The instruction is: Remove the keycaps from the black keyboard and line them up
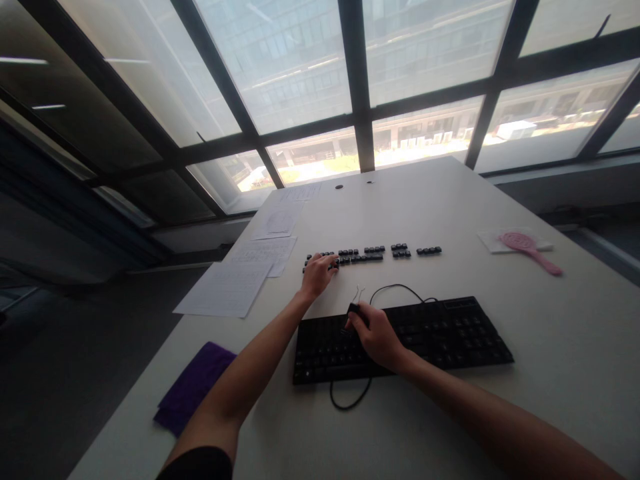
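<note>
A black full-size keyboard [415,333] lies on the white table in front of me. Over its left half, my right hand [375,330] is closed around a wire keycap puller [355,307], whose black handle is in my fingers and whose two thin prongs point up and away. Beyond the keyboard, loose black keycaps [367,257] lie in short rows. My left hand [317,275] rests at the left end of these rows, fingers stretched out and apart, touching or just above the keycaps. Its fingers partly cover several of them.
Printed sheets [225,287] lie along the table's left edge. A folded purple cloth [195,383] is near my left forearm. At the right, a pink hairbrush [530,250] lies on a clear plastic bag. The keyboard's cable [350,405] loops out in front. Large windows stand behind the table.
</note>
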Action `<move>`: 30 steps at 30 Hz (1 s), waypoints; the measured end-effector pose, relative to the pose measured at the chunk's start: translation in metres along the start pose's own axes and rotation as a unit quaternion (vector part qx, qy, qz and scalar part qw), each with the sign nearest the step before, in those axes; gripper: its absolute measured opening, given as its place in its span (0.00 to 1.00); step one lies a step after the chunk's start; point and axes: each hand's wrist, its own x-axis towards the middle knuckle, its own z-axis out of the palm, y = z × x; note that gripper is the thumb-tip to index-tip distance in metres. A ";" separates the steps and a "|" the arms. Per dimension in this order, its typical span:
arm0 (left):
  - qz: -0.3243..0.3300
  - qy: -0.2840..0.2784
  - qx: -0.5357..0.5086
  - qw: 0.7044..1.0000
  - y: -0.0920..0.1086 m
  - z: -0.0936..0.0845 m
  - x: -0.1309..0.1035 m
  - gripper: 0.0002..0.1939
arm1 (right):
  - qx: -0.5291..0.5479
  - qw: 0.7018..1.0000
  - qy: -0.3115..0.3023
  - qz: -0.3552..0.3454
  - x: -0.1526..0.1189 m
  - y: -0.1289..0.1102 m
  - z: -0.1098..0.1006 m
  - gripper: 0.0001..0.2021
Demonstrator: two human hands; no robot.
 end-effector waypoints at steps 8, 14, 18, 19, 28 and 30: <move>0.007 0.010 0.017 1.000 0.001 -0.009 -0.004 0.18 | 0.049 0.998 0.030 0.007 0.004 0.005 -0.002 0.11; 0.009 0.055 -0.002 0.998 0.008 -0.031 -0.028 0.14 | 0.111 0.991 0.068 0.024 0.010 0.011 -0.003 0.14; -0.044 0.091 -0.038 0.994 0.019 -0.047 -0.050 0.09 | 0.111 0.991 0.066 0.019 0.008 0.008 -0.003 0.14; -0.058 0.093 -0.049 0.993 0.025 -0.051 -0.057 0.09 | 0.106 0.992 0.072 0.019 0.007 0.007 -0.004 0.14; -0.071 -0.027 -0.188 0.979 0.097 -0.047 -0.126 0.11 | -0.072 0.997 -0.005 -0.031 0.000 0.004 -0.010 0.09; -0.073 -0.031 -0.184 0.980 0.099 -0.042 -0.132 0.11 | -0.108 0.992 -0.037 -0.048 0.000 0.004 -0.010 0.09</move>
